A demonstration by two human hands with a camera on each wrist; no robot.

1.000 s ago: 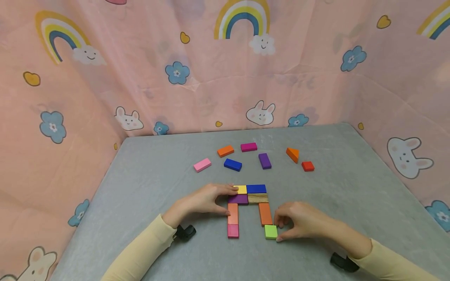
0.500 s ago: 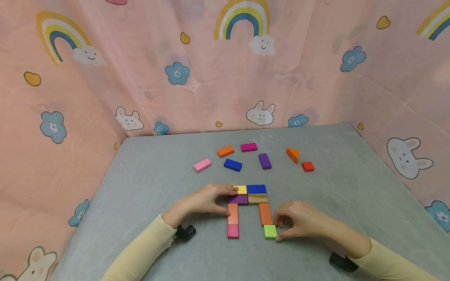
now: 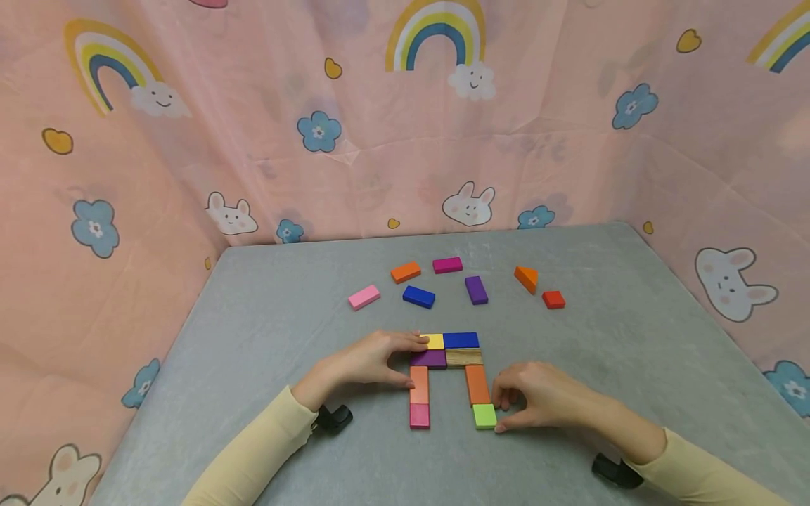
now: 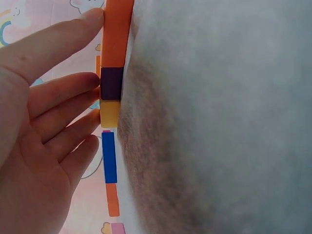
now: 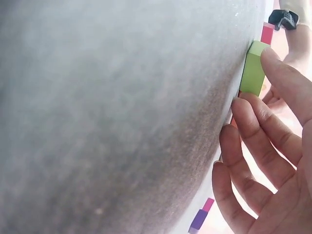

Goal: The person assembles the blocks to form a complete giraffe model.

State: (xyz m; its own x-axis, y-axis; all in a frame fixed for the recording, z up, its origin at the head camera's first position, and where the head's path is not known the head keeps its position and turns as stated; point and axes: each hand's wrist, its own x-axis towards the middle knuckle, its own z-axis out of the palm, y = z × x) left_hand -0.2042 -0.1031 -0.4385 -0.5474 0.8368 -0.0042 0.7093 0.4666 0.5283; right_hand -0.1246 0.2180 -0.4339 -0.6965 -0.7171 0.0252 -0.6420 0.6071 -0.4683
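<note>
Left grip (image 3: 373,358): relaxed, touches yellow block (image 3: 435,341) | Right grip (image 3: 544,397): unclenched, touches green block (image 3: 484,416) | Should press softly, aligning green with orange block (image 3: 477,385) beside this grip

A gray table (image 3: 285,295) lies under the fingers (image 3: 407,342) and reaches out far past them on both sides. Beyond the fingers, behind the table's far edge, hangs a pink cloth (image 3: 386,169) with some creases. More pink cloth stands left and right of the fingers. It has rainbows (image 3: 436,19), smiling clouds (image 3: 473,84), white bunnies (image 3: 468,209), blue flowers (image 3: 319,131) and yellow hearts (image 3: 58,141). Soft light falls around the fingers.
</note>
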